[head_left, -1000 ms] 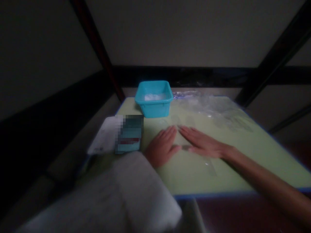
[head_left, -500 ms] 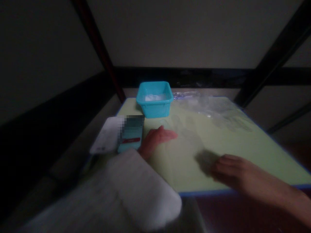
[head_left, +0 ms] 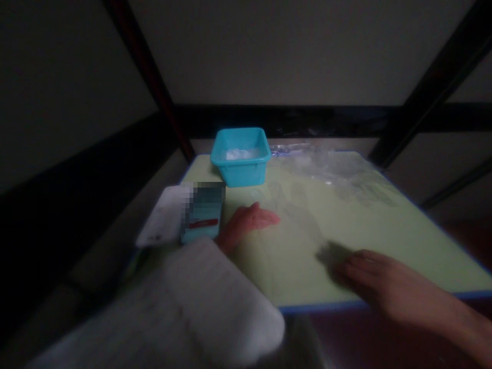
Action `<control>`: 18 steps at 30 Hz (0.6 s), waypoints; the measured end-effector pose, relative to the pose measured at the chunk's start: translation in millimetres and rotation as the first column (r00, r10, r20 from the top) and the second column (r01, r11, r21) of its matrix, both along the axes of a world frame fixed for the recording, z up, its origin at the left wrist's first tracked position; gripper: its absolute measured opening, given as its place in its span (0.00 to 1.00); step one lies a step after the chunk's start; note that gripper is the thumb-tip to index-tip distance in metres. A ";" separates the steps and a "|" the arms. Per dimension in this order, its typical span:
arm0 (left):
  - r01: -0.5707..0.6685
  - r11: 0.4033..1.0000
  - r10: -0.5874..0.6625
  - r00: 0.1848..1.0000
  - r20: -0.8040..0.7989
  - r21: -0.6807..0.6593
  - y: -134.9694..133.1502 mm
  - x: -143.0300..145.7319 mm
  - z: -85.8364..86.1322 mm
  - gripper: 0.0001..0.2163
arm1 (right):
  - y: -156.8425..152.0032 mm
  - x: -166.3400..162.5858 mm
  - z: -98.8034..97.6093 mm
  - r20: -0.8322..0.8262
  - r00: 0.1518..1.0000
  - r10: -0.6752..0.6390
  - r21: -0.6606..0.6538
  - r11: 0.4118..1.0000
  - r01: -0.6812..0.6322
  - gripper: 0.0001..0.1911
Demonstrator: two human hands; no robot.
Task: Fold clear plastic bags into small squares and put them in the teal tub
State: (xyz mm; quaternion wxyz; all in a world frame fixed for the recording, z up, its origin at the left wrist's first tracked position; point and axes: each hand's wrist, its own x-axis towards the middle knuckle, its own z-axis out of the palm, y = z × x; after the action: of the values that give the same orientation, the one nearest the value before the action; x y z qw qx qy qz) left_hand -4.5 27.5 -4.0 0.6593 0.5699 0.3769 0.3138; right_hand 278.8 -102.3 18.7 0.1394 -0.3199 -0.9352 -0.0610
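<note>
Pale yellow-green rectangular tabletop (head_left: 369,225), blue edging, spans centre to lower right. Carries turquoise plastic tub (head_left: 246,174) just above centre, crumpled clear plastic film (head_left: 338,166) right, teal flat rectangular item (head_left: 203,233) left.

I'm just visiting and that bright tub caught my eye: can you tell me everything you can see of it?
The tub is turquoise and looks like plastic: roughly rectangular, rounded at the corners, open-topped, with walls tapering down from a wider rim. It stands upright toward the far left of the yellow-green table. Something whitish lies inside, too blurred to identify. Neither the left hand nor the right hand touches it.
</note>
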 end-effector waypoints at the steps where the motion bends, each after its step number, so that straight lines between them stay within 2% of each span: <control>1: -0.006 1.000 0.006 1.000 -0.009 0.000 -0.2 0.5 0.8 0.27 | 0.4 -0.6 -0.1 0.022 1.000 0.008 -0.007 1.000 -0.008 0.18; 5: -0.027 1.000 0.027 0.999 -0.030 -0.005 -0.5 2.3 3.2 0.28 | 2.2 -2.6 0.7 0.043 0.999 0.021 -0.014 1.000 -0.020 0.19; 10: -0.023 1.000 0.023 0.999 -0.027 0.001 0.7 2.3 1.6 0.27 | 3.4 1.3 0.2 0.014 0.997 0.069 0.056 0.996 -0.070 0.19; 15: -0.005 1.000 0.006 1.000 -0.009 0.015 3.0 0.8 -4.0 0.26 | 2.5 12.4 -8.0 -0.081 0.996 -0.044 -0.131 0.991 0.033 0.17; 18: 0.000 1.000 -0.001 1.000 0.015 0.004 3.6 0.7 -4.6 0.27 | 5.8 18.0 -13.2 -0.061 0.998 -0.026 -0.189 0.982 0.014 0.21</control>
State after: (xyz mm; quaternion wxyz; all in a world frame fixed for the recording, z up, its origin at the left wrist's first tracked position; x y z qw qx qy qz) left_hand -3.8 31.1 -8.7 0.6610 0.5690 0.3712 0.3187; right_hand 296.8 -96.5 5.5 0.1372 -0.3429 -0.9286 0.0366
